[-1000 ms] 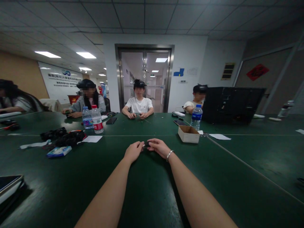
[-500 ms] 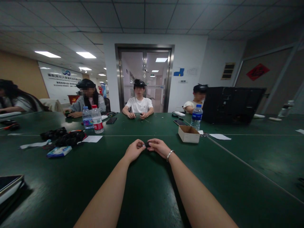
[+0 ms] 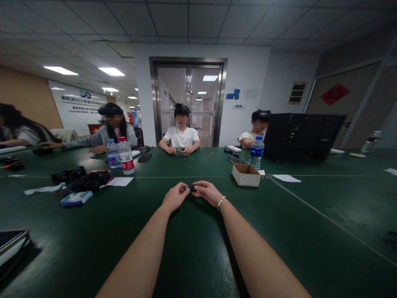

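Observation:
Both my forearms reach forward over the dark green table [image 3: 192, 231]. My right hand [image 3: 208, 193], with a silver bangle [image 3: 221, 203] at its wrist, pinches a small dark object [image 3: 192, 188] whose kind I cannot make out. Close against it, my left hand [image 3: 175, 196] is closed with thumb and forefinger pressed together. Its fingertips meet the dark object's left side, where something tiny and pale shows; I cannot tell whether that is a separate piece.
An open cardboard box [image 3: 246, 175] stands ahead on the right by a water bottle [image 3: 257, 153]. To the left lie a blue packet [image 3: 76, 198], black gear [image 3: 91, 180] and two bottles [image 3: 126, 156]. A large black monitor [image 3: 304, 136] stands at right. Several people sit opposite.
My hands stay nearly in place, their fingertips shifting slightly around the dark object. On the left, a co-worker has stretched an arm sideways along the table.

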The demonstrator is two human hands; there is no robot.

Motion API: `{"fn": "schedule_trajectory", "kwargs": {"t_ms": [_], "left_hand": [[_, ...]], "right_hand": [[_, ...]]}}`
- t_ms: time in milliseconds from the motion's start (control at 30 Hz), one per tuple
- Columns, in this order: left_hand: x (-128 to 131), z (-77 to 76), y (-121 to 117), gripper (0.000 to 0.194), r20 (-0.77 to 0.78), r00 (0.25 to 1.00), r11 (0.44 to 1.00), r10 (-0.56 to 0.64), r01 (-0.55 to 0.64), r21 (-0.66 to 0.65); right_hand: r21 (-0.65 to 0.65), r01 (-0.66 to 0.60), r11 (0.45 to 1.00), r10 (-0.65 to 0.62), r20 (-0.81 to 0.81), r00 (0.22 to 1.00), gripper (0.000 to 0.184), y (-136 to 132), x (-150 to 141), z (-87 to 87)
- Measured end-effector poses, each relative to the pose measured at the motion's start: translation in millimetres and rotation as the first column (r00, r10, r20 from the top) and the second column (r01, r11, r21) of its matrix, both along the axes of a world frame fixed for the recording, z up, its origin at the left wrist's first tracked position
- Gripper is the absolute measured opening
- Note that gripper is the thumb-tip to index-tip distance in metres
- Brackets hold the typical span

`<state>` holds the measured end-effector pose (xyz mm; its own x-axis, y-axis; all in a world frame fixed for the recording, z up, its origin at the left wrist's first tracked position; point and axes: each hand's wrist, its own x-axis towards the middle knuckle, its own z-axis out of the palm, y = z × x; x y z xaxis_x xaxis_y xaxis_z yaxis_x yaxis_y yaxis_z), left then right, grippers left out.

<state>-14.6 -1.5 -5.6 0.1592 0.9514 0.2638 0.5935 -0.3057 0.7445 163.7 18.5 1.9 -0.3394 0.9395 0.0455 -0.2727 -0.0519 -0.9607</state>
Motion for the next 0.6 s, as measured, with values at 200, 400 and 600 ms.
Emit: {"fn": "schedule_trajectory", "kwargs": {"t_ms": [200, 400, 600], "left_hand": [[0.2, 1.7, -1.0, 0.043, -0.011, 1.0, 0.999, -0.014, 0.013, -0.049], [0.6, 2.4, -2.2, 0.034, 0.019, 1.0, 0.999, 0.018, -0.018, -0.031], [0.6, 1.4, -1.7, 0.037, 0.041, 0.999, 0.999, -0.008, 0.01, -0.046]], "right_hand": [[0.0, 0.002, 1.0, -0.002, 0.005, 1.0, 0.014, 0.2, -0.1, -0.2], [-0.004, 0.004, 1.0, -0.004, 0.001, 1.0, 0.014, 0.2, 0.8, 0.1], [-0.005, -0.012, 1.0, 0.012, -0.001, 1.0, 0.013, 0.1, -0.4, 0.7]]}}
